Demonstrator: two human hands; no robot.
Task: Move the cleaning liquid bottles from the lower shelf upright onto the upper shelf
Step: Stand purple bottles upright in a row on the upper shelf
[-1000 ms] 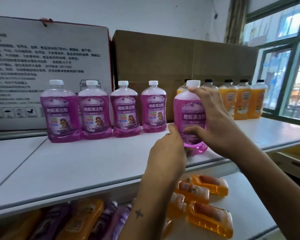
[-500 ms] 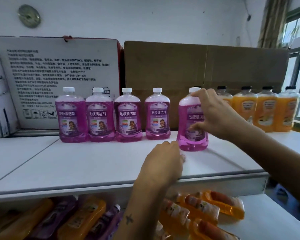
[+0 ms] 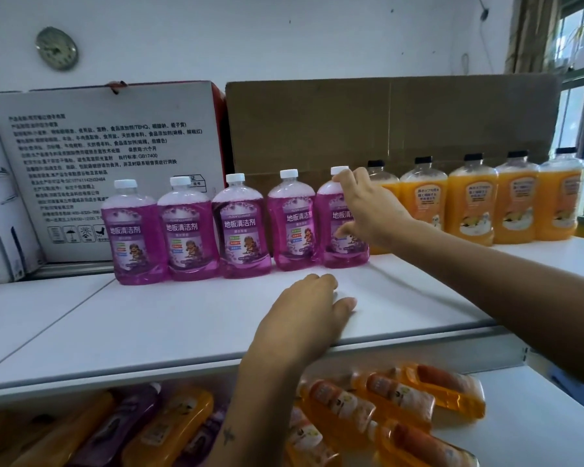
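Lower shelf [image 3: 533, 416]: glossy orange and purple plastic bottles [image 3: 398, 399] lying flat. Left hand [image 3: 304, 318] rests released, fingers relaxed, on the smooth white upper shelf [image 3: 182, 318]. Right hand [image 3: 368, 210] grasps the fifth upright purple bottle [image 3: 334, 230], touching its round white cap.

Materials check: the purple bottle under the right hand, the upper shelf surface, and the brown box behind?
Purple bottle: looks like clear glossy plastic, since the liquid shows through; its white cap seems opaque plastic. Upper shelf: smooth white matte surface, likely painted metal or laminate; cannot tell which. Brown box: plain cardboard, dull with visible creases.
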